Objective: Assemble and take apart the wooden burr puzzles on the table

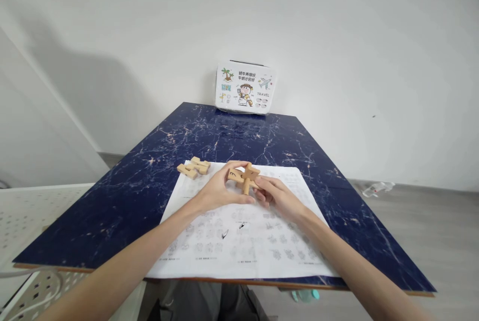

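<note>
Clock centred on the wooden puzzle cluster point(245, 177): it's held over the printed sheet point(220, 266), joined crosswise, one stick roughly upright in view, blocks with dark markings at 9 and 2 o'clock.

Left hand point(220, 189): at 8–9 o'clock, thumb and index finger spread in a wide C around the cluster, index at the far end, thumb by the near end; thumb contact hard to tell. Right hand point(275, 195): at 4 o'clock, thumb and fingers pinched on the cluster's right side, other fingers curled under.

Handling, judged by look: bare wood, so light, stiff, hard, not fragile. Flat faces should grip fine; smooth edges may slip a little. The joint looks like the weak spot; pieces could slide apart if only one is held. Best hold: stick ends with one hand, a block's flat sides with the other.

Loose notched wooden pieces point(191, 170): 9 o'clock, on the sheet's far-left corner.
</note>
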### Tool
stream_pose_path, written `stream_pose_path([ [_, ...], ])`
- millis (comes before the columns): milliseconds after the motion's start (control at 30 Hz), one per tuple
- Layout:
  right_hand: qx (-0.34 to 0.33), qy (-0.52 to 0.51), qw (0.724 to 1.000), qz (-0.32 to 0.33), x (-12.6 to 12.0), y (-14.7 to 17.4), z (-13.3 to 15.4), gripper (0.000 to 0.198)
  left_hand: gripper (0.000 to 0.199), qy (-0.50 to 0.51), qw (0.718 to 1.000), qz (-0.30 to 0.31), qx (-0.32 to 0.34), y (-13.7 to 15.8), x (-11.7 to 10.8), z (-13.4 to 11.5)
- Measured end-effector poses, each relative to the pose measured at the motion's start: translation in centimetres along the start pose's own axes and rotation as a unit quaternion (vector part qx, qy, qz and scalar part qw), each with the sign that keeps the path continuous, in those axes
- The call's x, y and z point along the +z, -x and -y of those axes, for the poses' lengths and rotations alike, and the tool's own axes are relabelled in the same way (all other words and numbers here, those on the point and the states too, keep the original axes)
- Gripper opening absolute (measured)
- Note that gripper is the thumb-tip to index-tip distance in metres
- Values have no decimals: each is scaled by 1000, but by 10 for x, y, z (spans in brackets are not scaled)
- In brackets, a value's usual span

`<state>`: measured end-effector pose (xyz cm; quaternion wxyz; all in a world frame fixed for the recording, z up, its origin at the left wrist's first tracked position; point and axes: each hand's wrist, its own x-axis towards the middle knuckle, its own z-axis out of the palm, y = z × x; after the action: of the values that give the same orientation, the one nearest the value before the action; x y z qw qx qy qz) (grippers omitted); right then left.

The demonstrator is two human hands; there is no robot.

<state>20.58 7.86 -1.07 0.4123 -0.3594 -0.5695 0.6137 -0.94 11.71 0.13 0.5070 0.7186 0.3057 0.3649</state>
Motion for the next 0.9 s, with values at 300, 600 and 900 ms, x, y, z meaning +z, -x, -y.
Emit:
stream_pose_path([
  [300, 10, -1, 1000, 3, -1, -1, -2, 44, 92, -67, 998, 2, 8, 1, -2, -4],
  [600, 52, -2, 998, -27, -1, -3, -4, 48, 101, -70, 997, 0, -33, 1, 0, -5],
  [900, 43, -7, 996, -84, -2, -4, -5, 45, 82, -177, 984, -31, 14, -3, 3, 3],
])
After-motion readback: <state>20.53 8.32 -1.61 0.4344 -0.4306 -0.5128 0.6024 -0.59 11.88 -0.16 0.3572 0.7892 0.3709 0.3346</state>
